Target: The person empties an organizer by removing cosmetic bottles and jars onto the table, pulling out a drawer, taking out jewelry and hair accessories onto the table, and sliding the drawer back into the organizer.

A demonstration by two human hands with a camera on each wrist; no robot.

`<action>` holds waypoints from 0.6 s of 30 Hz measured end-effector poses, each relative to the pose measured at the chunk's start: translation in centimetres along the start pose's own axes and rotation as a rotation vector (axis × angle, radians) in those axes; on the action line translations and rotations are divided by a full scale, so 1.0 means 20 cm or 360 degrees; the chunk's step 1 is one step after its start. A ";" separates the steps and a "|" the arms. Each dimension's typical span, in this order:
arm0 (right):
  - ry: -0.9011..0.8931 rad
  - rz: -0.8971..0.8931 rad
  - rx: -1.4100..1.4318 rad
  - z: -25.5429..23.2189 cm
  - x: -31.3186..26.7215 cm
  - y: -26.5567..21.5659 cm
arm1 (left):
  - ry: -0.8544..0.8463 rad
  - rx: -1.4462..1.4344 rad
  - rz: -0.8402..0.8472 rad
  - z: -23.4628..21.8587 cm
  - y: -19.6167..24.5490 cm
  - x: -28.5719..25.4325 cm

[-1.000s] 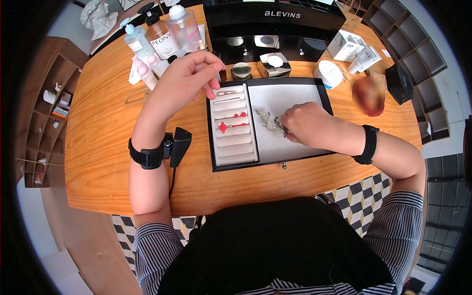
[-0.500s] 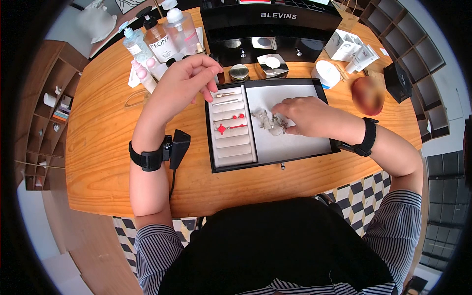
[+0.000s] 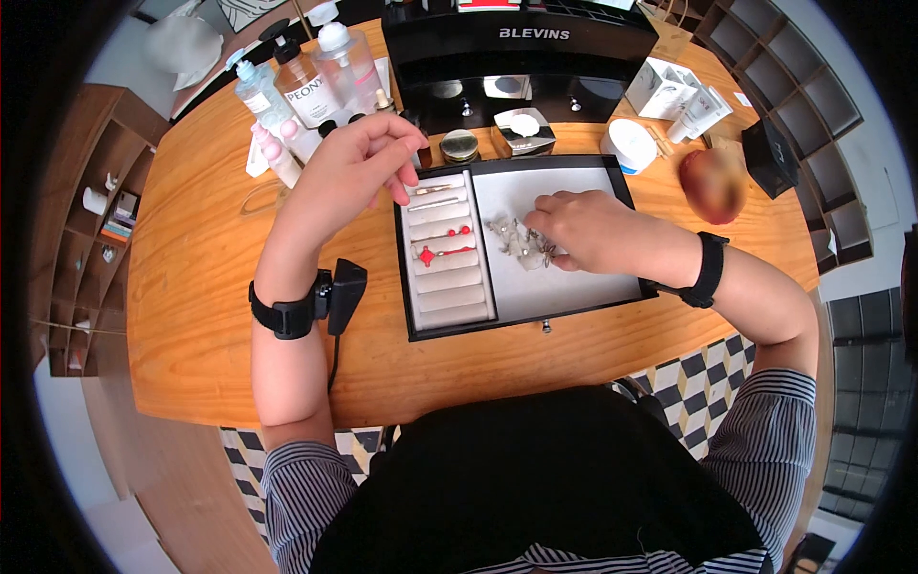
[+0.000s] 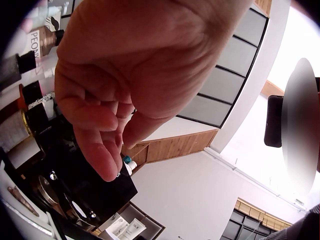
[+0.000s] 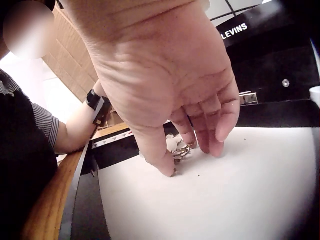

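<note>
A black jewellery tray [image 3: 521, 320] lies on the wooden table, with a white ring-slot panel [image 3: 449, 282] on its left and a flat white pad [image 3: 583, 282] on its right. Red pieces [image 3: 430, 255] and thin pins sit in the slots. A small pile of silver jewellery [image 3: 512, 237] lies on the pad. My right hand [image 3: 550, 230] rests over it, thumb and fingertips touching the pile [image 5: 181, 150] and the pad. My left hand [image 3: 402, 163] hovers above the tray's far-left corner, fingers loosely curled, and the left wrist view shows nothing in it [image 4: 107, 145].
A black box marked BLEVINS [image 3: 526, 48] stands behind the tray. Pump bottles [image 3: 306, 77] cluster at the far left. A round tin [image 3: 460, 145], a white jar [image 3: 626, 143], a red blurred object [image 3: 712, 184] and a small black box [image 3: 773, 158] lie along the back and right.
My right hand has uncurled from a fist and slid up and left across the pad onto the jewellery pile. The left hand has stayed almost where it was.
</note>
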State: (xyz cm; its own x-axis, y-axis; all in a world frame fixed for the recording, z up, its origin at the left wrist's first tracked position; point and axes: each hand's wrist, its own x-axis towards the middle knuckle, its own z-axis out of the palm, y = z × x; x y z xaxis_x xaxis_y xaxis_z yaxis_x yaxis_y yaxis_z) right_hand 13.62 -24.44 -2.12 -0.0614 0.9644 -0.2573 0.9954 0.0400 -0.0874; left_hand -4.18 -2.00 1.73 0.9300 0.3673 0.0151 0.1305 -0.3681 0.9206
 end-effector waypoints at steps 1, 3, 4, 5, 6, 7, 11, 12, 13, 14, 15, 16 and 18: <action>0.0002 0.0013 -0.0002 0.00 0.00 0.00 | 0.0000 0.0010 -0.0011 0.00 0.00 0.00; 0.0015 -0.0035 -0.0016 0.00 0.00 0.00 | -0.0017 -0.0001 0.0001 0.00 0.00 0.01; 0.0018 -0.0019 -0.0024 0.00 -0.01 0.00 | -0.0022 -0.0012 0.0001 0.00 0.00 0.00; 0.0032 0.0028 -0.0020 -0.01 -0.02 0.00 | -0.0025 -0.0014 0.0021 0.00 0.00 0.00; 0.0048 0.0072 -0.0016 -0.01 -0.03 0.00 | -0.0015 -0.0024 -0.0009 0.00 0.00 -0.01; 0.0052 0.0087 -0.0041 -0.04 -0.06 0.02 | 0.0000 -0.0038 -0.0028 0.00 0.01 0.00; 0.0665 0.0586 0.0324 -0.22 -0.22 0.11 | 0.0016 -0.0035 -0.0025 0.00 0.00 0.00; 0.0822 0.0730 0.0310 -0.28 -0.27 0.14 | 0.0018 -0.0039 -0.0026 0.00 0.00 0.00; 0.1040 0.0718 0.0233 -0.28 -0.30 0.25 | 0.0002 -0.0040 -0.0020 0.00 0.00 0.00; 0.1050 0.0831 0.0117 -0.30 -0.36 0.32 | -0.0014 -0.0039 -0.0015 0.00 0.00 0.00; 0.1048 0.0828 0.0117 -0.31 -0.40 0.39 | -0.0011 -0.0040 -0.0018 -0.01 0.00 0.00; 0.0895 0.1022 -0.0017 -0.32 -0.44 0.47 | -0.0024 -0.0047 -0.0008 -0.01 0.00 0.00; 0.0737 0.1212 -0.0154 -0.30 -0.50 0.58 | -0.0037 -0.0056 0.0003 -0.01 -0.01 0.00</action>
State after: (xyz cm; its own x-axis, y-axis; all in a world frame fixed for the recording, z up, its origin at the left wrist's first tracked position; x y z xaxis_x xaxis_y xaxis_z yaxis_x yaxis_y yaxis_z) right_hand 26.25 -32.02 5.23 0.6336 0.7465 0.2033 0.7571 -0.6523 0.0355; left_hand -4.15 -1.80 1.67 0.9381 0.3464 0.0078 0.1170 -0.3381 0.9338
